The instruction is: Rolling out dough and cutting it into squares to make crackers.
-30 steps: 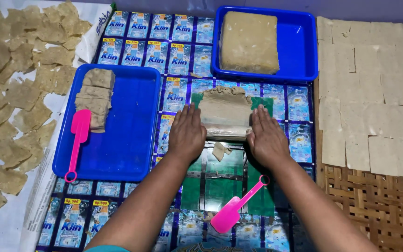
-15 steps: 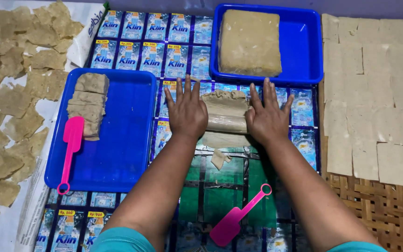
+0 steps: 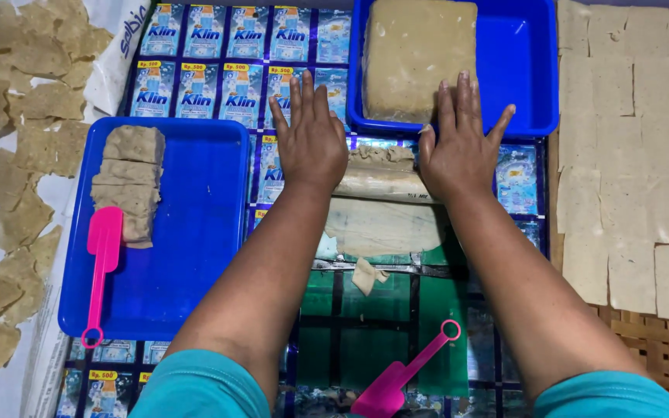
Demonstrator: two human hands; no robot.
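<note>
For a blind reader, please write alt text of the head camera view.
Left hand and right hand press flat on a roller over thin beige dough. Two blue trays hold dough blocks; pink scrapers lie nearby.

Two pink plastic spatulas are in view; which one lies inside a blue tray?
The pink plastic spatula on the left, lying in the flat blue tray beside the cut dough slabs. The other pink spatula lies outside, on the printed mat.

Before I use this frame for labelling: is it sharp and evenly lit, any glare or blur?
Head view: sharp, no motion blur on the left hand or right hand; soft even light with faint shadows; slight sheen on the blue tray and printed plastic mat; sleeves at the bottom edge look soft.
</note>
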